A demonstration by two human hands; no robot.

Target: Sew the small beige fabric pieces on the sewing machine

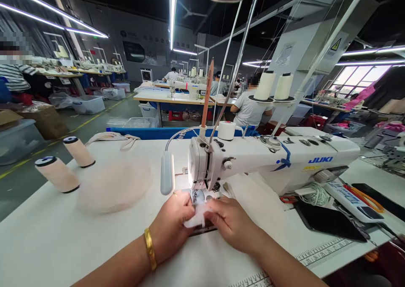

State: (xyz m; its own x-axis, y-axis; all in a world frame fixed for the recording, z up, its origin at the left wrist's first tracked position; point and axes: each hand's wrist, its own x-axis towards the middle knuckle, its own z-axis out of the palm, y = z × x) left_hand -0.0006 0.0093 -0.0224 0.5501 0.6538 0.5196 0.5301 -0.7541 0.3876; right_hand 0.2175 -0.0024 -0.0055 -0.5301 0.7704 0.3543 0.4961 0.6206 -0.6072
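Observation:
A small piece of thin white fabric (pixel 198 216) lies between my two hands, just in front of the needle area of a white sewing machine (pixel 247 154). My left hand (pixel 173 219), with a gold bracelet at the wrist, pinches the fabric's left side. On its right side my right hand (pixel 232 221) is closed on the same fabric, thumb and forefinger together. Sheer pale fabric (pixel 115 186) lies in a round heap on the table left of the machine. A lit lamp (pixel 167 173) hangs beside the machine head.
Two peach thread cones (pixel 57 175) stand at the table's left edge. Right of the machine arm lie a black phone (pixel 329 220), a coil of cord (pixel 318 194) and orange-handled scissors (pixel 368 198). Printed rulers (pixel 325 251) run along the front right. People sit at other machines behind.

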